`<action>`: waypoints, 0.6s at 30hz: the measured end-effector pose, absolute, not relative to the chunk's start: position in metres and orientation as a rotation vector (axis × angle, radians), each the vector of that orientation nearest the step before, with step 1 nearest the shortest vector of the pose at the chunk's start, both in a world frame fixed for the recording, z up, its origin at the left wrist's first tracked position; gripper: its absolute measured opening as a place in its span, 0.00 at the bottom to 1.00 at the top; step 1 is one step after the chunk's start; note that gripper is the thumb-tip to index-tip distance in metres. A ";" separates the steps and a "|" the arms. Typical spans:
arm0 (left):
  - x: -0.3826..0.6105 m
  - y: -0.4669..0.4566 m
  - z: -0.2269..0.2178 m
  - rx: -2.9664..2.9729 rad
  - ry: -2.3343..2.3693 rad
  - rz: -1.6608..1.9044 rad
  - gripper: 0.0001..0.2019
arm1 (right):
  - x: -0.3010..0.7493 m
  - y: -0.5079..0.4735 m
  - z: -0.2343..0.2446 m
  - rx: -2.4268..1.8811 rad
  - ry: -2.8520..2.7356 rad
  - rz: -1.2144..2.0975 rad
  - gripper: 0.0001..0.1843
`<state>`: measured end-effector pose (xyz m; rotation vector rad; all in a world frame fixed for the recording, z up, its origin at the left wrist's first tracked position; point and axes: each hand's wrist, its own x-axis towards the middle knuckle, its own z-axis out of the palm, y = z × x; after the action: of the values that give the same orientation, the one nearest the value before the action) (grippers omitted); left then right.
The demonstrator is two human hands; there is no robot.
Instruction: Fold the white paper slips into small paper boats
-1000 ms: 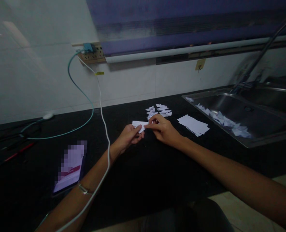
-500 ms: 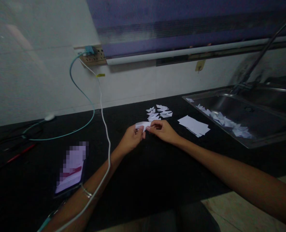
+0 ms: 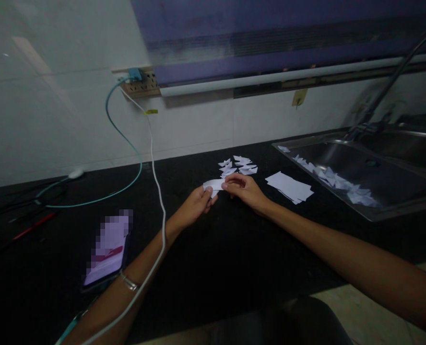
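Observation:
A small piece of folded white paper (image 3: 213, 184) is held over the dark counter between both hands. My left hand (image 3: 197, 203) pinches its left and lower part, thumb on top. At the paper's right end, my right hand (image 3: 244, 190) grips it between thumb and fingers. Just behind the hands lie several folded paper boats (image 3: 247, 168) in two small groups, partly hidden by my right hand. To the right of my right hand rests a stack of white paper sheets (image 3: 288, 187).
More folded paper pieces line the rim of the steel sink (image 3: 357, 211) at right. A phone (image 3: 107, 251) lies by my left forearm, and a white cable (image 3: 157, 184) hangs across that arm. A red pen-like stick (image 3: 35, 226) lies far left. The power strip (image 3: 141, 84) is on the wall.
A lower flap of the folded paper now shows beneath the upper strip. Both hands have shifted slightly on the paper, and the right fingers have rearranged at its right end.

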<state>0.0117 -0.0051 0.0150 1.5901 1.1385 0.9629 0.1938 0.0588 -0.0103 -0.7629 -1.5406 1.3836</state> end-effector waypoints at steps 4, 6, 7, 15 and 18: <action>0.017 -0.007 0.012 1.556 1.129 1.028 0.15 | 0.194 0.058 -0.009 -0.773 -1.558 1.330 0.16; 0.017 -0.007 0.011 1.589 1.143 1.010 0.13 | 0.194 0.057 -0.009 -0.752 -1.635 1.320 0.14; 0.017 -0.007 0.011 1.617 1.156 0.980 0.12 | 0.195 0.057 -0.009 -0.742 -1.681 1.316 0.13; 0.012 -0.008 0.018 1.786 1.133 0.835 0.13 | 0.197 0.056 -0.007 -0.698 -1.817 1.242 0.14; 0.012 -0.006 0.017 1.833 1.148 0.794 0.14 | 0.197 0.054 -0.004 -0.687 -1.880 1.215 0.13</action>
<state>0.0119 -0.0059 0.0175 1.8325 1.1482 0.7938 0.1975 0.0543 -0.0038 -0.6867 -1.8797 1.2147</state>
